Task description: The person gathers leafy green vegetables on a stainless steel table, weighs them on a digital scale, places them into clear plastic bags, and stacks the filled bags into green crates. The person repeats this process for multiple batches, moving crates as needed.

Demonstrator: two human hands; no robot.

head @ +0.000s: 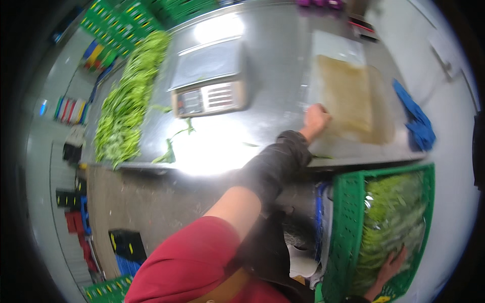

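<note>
My left hand, at the end of a dark sleeve, is at the left edge of a stack of clear plastic bags on the metal table; its fingers are curled, and whether they pinch a bag is unclear. My right hand lies with fingers spread on bagged leafy greens inside a green plastic crate. A digital scale with a bare metal plate stands left of the bags. Farther left, a long pile of loose leafy greens runs along the table.
A blue cloth or glove lies at the table's right end. Loose leaves are scattered near the front edge. Stacked green crates stand beyond the table. A black crate is on the floor at left; a white wall borders the right side.
</note>
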